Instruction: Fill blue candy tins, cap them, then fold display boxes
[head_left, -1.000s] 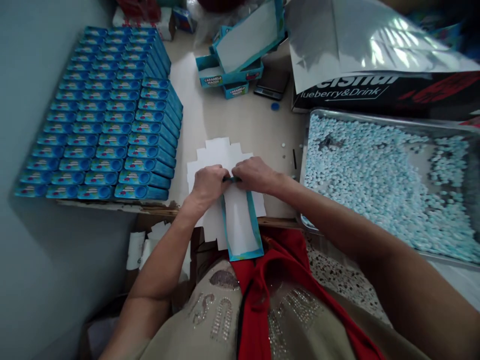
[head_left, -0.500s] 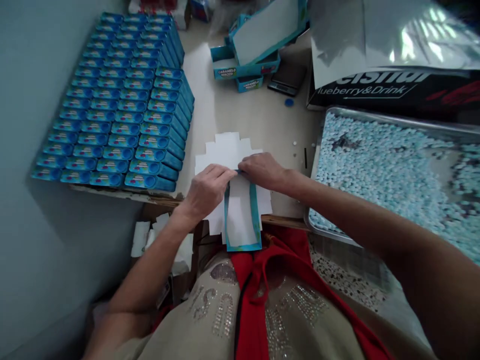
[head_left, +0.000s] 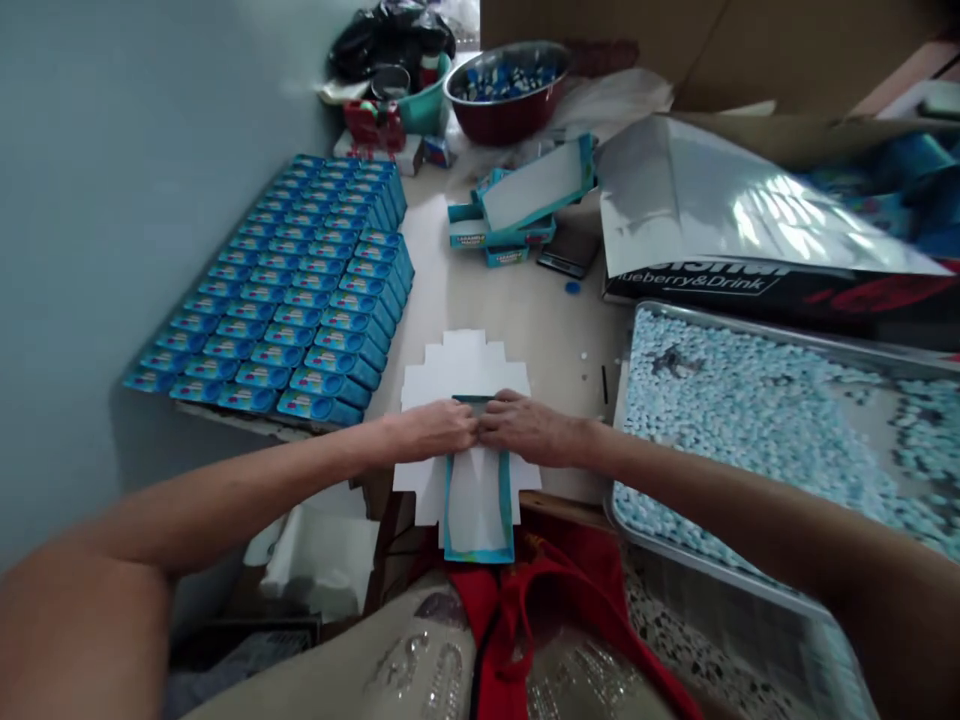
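Observation:
A long, open-topped blue box with a white inside (head_left: 477,510) lies lengthwise at the table's front edge, on top of flat white cut card (head_left: 465,352) with stepped edges. My left hand (head_left: 442,427) and my right hand (head_left: 525,428) meet over the far part of the box, knuckles nearly touching. Both hands are closed on its blue side walls, the left on the left wall and the right on the right wall. The far end wall shows just beyond my fingers. My fingertips are partly hidden inside the box.
Rows of blue boxes (head_left: 285,310) fill the left side. More open blue boxes (head_left: 517,215) and a black scale (head_left: 570,250) stand behind. A metal tray of pale blue pieces (head_left: 750,430) lies right, before a black carton (head_left: 697,282). A red bowl (head_left: 506,110) is at the back.
The view has tilted up, showing more of the back. Both hands have shifted from the far end wall to the side walls, closer to me, and the left elbow has swung outward.

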